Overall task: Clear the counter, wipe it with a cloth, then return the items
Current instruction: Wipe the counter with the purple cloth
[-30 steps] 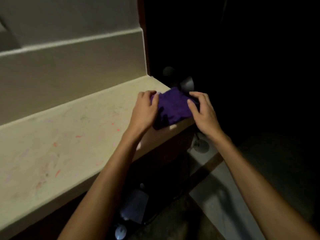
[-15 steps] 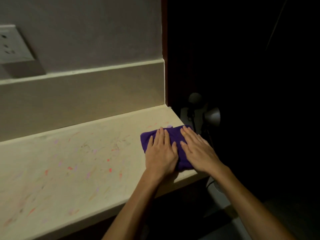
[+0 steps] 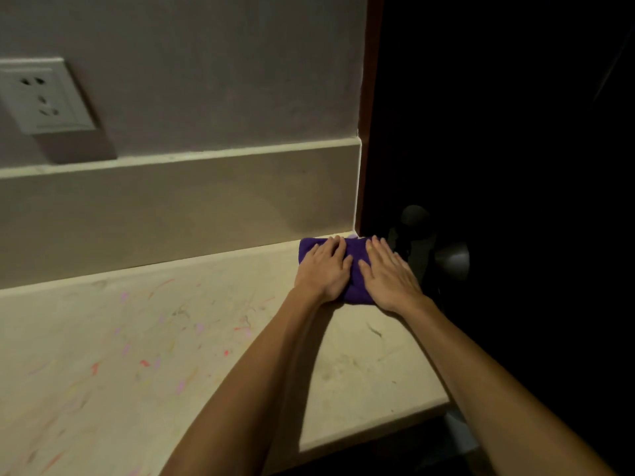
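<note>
Darkness fills the room right of the fingertips, where only a rounded lamp-like fitting [image 3: 450, 257] is faintly legible and the rest is unreadable. Both the left hand [image 3: 324, 269] and the right hand [image 3: 386, 276] lie flat, fingers extended and nearly closed together, pressing the purple cloth [image 3: 355, 266], which they largely cover. Cloth sits on the stained beige counter [image 3: 171, 338] at its far right corner, fingertips reaching the backsplash [image 3: 171, 207]; a wall socket [image 3: 43, 96] is mounted well above and left.

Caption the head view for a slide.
Both hands, left and right, press a purple cloth flat into the counter's back right corner.
</note>
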Demonstrator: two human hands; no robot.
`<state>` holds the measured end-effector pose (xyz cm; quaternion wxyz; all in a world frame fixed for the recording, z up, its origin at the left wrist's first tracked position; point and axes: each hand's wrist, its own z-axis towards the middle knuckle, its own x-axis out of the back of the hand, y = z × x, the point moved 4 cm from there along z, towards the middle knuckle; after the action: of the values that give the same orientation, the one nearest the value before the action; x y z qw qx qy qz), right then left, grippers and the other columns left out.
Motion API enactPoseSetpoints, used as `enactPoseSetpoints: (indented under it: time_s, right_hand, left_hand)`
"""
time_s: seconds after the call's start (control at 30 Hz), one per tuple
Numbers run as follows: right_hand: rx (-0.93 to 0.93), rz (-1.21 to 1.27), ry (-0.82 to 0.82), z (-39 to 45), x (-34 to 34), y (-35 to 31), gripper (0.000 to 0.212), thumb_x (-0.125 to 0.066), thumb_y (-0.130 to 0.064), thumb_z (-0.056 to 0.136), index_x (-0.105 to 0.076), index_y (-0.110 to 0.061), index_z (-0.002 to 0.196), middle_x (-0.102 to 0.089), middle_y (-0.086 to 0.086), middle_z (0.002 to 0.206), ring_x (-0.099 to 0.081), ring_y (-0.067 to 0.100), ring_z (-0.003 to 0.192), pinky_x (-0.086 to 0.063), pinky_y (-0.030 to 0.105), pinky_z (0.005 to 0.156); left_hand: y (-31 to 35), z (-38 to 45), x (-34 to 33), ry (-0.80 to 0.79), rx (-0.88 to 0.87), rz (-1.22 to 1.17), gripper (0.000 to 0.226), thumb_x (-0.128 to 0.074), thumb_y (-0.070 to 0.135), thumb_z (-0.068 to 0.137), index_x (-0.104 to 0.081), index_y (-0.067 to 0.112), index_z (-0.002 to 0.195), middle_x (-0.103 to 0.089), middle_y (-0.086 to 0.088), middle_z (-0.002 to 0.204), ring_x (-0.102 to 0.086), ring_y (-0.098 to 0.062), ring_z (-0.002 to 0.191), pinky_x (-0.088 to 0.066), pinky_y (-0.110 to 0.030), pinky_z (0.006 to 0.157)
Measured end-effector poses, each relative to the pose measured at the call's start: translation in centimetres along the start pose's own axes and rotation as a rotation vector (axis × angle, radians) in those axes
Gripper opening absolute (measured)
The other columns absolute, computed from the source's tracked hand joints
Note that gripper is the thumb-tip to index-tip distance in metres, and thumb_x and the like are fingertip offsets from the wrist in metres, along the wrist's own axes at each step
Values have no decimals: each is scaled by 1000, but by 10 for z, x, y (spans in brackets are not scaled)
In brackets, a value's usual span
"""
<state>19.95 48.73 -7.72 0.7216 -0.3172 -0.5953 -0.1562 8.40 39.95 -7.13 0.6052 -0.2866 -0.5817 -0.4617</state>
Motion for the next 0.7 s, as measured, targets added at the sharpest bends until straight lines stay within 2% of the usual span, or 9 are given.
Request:
enactPoseSetpoints:
  time_s: [0.17, 0.3, 0.37, 0.47, 0.53, 0.6, 0.63, 0.7]
  right_hand:
    - [-14, 19, -22, 1, 0, -4, 61, -17, -43, 111, -6, -19, 166, -2, -2, 174, -2, 12, 160, -11, 38, 129]
    - [-1, -28, -8, -15, -3, -7, 61, -15, -45, 111, -4, -22, 166, -1, -4, 174, -1, 10, 159, -8, 36, 127]
    - [14, -47, -13, -35, -3, -14, 61, -12, -46, 110, -1, -23, 165, 0, -5, 174, 0, 9, 159, -4, 34, 128]
    - [42, -22, -40, -85, 3, -30, 60, -11, -45, 109, 2, -25, 165, 2, -6, 173, 3, 6, 158, -4, 35, 130]
    - [59, -14, -74, -129, 6, -46, 64, -2, -54, 104, 8, -29, 162, 7, -11, 171, 7, 2, 156, -4, 34, 130]
    - [71, 3, -113, -171, 8, -66, 83, 25, -72, 83, 17, -34, 157, 17, -18, 166, 12, -2, 154, -1, 31, 130]
    - [62, 5, -142, -186, 9, -75, 91, 35, -75, 73, 21, -36, 154, 23, -21, 162, 16, -5, 152, 2, 29, 129]
    - [60, -19, -183, -198, 5, -85, 87, 36, -73, 69, 30, -37, 148, 34, -25, 155, 24, -8, 148, 9, 24, 127]
  left_hand:
    - [-6, -4, 1, 37, -14, -46, 57, -19, 39, 109, -33, 12, 158, -36, -6, 164, -36, -21, 148, -23, -40, 125]
    - [-2, -23, 5, 18, 0, -50, 59, -16, 41, 109, -27, 14, 161, -27, -5, 168, -26, -20, 154, -18, -41, 128]
    - [1, -46, 8, -1, 13, -38, 61, -13, 42, 109, -22, 15, 162, -22, -5, 170, -20, -19, 157, -15, -41, 128]
    - [12, -101, 18, -19, 33, -30, 60, -11, 40, 109, -13, 16, 163, -10, -4, 171, -9, -18, 159, -12, -42, 129]
    - [20, -147, 25, -33, 23, -50, 59, -9, 38, 109, -8, 15, 163, -3, -5, 171, -2, -18, 159, -9, -43, 129]
    - [24, -194, 28, -5, 7, -41, 60, -11, 35, 108, -18, 11, 162, -13, -8, 170, -8, -20, 159, -16, -45, 128]
    - [24, -213, 28, 17, 8, -39, 60, -17, 34, 107, -29, 10, 159, -25, -9, 167, -20, -21, 157, -25, -47, 125]
    - [16, -228, 32, 68, 27, -67, 56, -28, 35, 104, -47, 10, 151, -44, -8, 158, -39, -20, 149, -40, -47, 116]
